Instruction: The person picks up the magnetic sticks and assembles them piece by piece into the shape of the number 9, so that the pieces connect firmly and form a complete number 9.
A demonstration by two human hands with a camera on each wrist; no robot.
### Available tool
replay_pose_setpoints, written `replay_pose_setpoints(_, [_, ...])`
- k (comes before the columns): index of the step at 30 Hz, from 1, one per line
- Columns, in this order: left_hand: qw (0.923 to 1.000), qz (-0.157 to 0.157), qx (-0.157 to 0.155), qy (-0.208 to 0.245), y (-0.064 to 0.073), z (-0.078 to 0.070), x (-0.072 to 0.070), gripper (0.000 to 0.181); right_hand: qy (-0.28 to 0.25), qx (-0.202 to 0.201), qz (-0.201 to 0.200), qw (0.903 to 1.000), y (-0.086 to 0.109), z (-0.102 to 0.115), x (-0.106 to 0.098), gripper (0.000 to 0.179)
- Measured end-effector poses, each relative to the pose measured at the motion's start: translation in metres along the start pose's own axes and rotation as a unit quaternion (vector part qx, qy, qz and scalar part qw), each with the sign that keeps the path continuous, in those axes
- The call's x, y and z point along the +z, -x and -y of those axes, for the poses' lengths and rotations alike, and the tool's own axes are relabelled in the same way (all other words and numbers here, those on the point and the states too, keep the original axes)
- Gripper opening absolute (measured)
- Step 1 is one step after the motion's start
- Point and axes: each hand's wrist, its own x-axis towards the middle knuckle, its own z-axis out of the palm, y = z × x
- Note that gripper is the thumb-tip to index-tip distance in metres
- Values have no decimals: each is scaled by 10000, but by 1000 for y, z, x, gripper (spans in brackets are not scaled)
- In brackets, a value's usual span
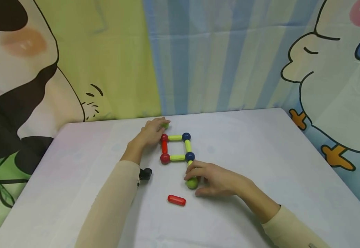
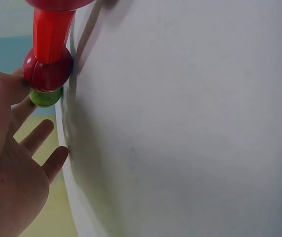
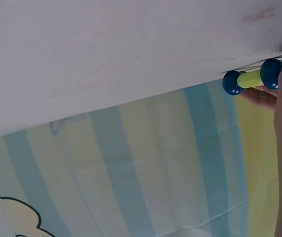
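Observation:
A square frame of magnetic rods and balls lies on the white table. It has a red rod point(image 1: 165, 147), yellow-green rods point(image 1: 177, 157), red balls point(image 1: 165, 158) and blue balls point(image 1: 186, 136). At its far left corner my left hand point(image 1: 151, 132) pinches a green ball point(image 2: 46, 98), just beyond a red ball point(image 2: 48, 70); its other fingers are spread. My right hand point(image 1: 215, 177) holds a second green ball point(image 1: 192, 183) between fingers and thumb at the near right. A yellow-green rod, partly hidden by those fingers, runs from it to the near blue ball point(image 1: 190, 156).
A loose red rod point(image 1: 176, 200) lies nearer me, below the frame. A black wrist-worn device point(image 1: 145, 174) sticks out beside my left sleeve. Behind the table's back edge hangs a cartoon-printed cloth point(image 1: 214, 55).

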Motion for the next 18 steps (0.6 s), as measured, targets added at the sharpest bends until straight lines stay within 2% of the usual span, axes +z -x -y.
replay_pose_setpoints(12, [9960, -654, -371, 481, 2, 12, 1, 34, -103, 296, 4, 9995, -4, 2, 1, 36])
replay_pose_setpoints(18, [9956, -676, -428, 492, -2, 8, 1, 28, -180, 368, -89, 9991, 0, 2, -2, 33])
